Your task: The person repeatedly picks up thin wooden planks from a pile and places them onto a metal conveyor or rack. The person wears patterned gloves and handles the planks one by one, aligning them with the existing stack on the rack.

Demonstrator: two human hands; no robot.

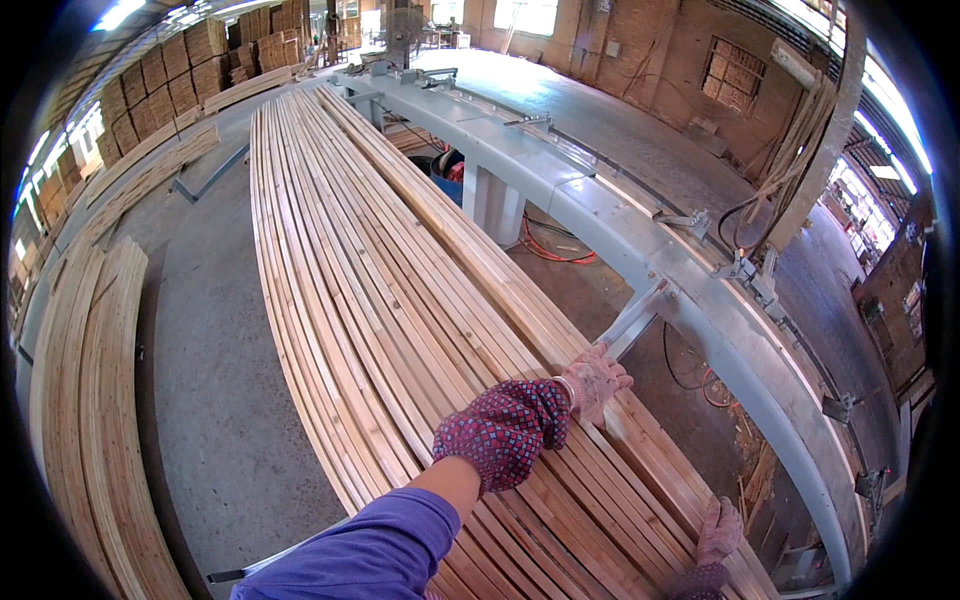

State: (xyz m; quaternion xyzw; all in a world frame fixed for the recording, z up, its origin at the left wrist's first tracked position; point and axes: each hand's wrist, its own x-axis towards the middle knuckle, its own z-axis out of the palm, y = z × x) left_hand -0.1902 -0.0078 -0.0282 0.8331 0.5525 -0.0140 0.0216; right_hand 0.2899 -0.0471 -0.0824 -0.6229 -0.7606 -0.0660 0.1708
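A broad layer of long, pale wooden strips [380, 290] stretches from below me to the far end, lying side by side with narrow dark gaps. My left hand [597, 383], in a pale pinkish glove with a patterned sleeve cover above it, is closed over strips near the right side of the layer. Closer to me, my right hand [720, 532] wears a similar glove and grips the outermost strips at the right edge. Its fingertips show, but the palm side is hidden. Both hands touch the wood.
A long grey metal machine beam [590, 200] with clamps runs along the right, its support arm [636, 318] reaching under the strips. Stacked boards [85, 400] lie on the left floor. Orange hose [560, 256] and a blue bucket [447, 180] are below the beam. Bundled timber [165, 70] stands far left.
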